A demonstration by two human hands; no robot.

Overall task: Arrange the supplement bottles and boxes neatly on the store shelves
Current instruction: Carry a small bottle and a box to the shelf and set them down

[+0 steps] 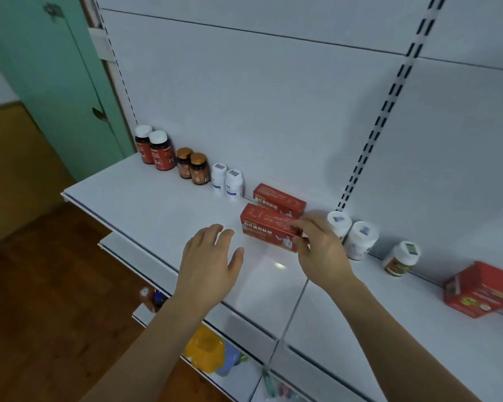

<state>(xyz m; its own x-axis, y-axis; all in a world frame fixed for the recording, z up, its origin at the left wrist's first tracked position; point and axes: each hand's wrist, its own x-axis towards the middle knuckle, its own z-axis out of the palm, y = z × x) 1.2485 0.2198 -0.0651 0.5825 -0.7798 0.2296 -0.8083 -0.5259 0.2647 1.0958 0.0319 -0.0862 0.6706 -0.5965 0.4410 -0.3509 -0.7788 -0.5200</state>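
On the white shelf a red box stands in front of a second red box by the back panel. My right hand pinches the front box's right end. My left hand hovers just left of that box, fingers relaxed, holding nothing. Along the back to the left stand two red-labelled bottles, two brown bottles and two small white bottles. To the right are two white jars, a third jar and a large red box.
Lower shelves below hold a yellow and blue item and small bottles. A green door and wooden floor lie to the left. Slotted uprights run up the white back panel.
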